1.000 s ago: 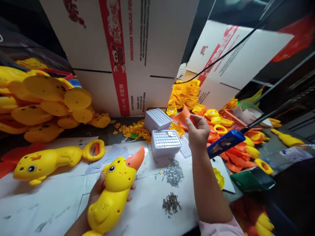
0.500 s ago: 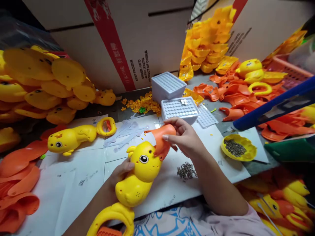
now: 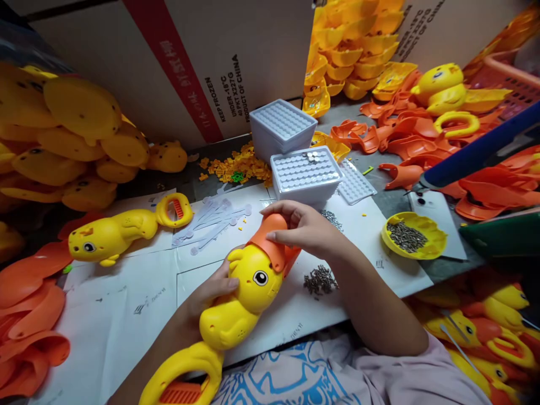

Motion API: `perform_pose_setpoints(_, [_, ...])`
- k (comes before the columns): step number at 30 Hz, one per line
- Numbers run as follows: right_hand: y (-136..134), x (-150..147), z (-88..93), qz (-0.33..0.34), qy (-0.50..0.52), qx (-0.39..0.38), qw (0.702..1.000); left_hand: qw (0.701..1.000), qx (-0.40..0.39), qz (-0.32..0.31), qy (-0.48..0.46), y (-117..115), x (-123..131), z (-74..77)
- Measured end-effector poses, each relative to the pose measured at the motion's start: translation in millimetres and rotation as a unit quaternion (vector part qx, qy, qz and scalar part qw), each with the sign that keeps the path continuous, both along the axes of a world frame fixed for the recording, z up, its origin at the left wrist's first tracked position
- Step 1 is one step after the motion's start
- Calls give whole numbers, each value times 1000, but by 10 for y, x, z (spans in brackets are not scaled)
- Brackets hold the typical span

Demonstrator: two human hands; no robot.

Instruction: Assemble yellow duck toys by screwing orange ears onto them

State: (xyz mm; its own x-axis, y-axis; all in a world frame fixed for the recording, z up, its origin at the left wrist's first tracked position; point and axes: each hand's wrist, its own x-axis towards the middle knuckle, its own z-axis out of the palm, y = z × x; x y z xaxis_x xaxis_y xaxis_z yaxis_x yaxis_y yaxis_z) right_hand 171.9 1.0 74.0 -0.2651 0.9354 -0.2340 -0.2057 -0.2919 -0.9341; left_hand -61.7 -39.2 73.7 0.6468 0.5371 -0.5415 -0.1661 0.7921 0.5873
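Observation:
My left hand point(image 3: 206, 295) grips a yellow toy duck point(image 3: 236, 306) by its body, thumb on the back of the head. The duck lies on white paper point(image 3: 126, 304), head toward the upper right, with its ring handle point(image 3: 181, 374) near my chest. My right hand point(image 3: 306, 228) is closed on an orange beak piece point(image 3: 270, 239) and presses it onto the duck's head. A pile of small screws point(image 3: 319, 279) lies just right of the duck.
A finished yellow duck point(image 3: 112, 236) lies at left. Two grey trays point(image 3: 306, 174) stand behind my hands. A yellow dish of screws point(image 3: 411, 236) sits at right. Orange beak parts point(image 3: 29, 315) pile at left and right. Yellow shells point(image 3: 71, 140) and cardboard boxes point(image 3: 189, 62) fill the back.
My right hand fetched an orange beak piece from the far right pile and brought it onto the duck's head. The duck has been drawn closer to me and laid flatter.

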Motion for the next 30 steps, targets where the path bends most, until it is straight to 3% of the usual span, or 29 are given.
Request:
perform_pose_setpoints(9, [-40,-5,-28,-7,-31,45,998,999,-3,28,-39,-74,81,-236])
perform_pose_setpoints(17, [-88,-38,-76,-15,-90,124,988,997,28,39,-68,-83,42,-247])
perform_pose_setpoints(23, [-144,-150,-82,-99,-81,106,986,985,150,69,46,-146,100,-302])
perform_pose_setpoints(26, [-178,-191,-110,-146,-126,116,974,980,160,78,90,-166,148,-260])
perform_pose_setpoints(30, [-205,-204,-135,-154,-117,133,972,974,184,91,100,-195,172,-222])
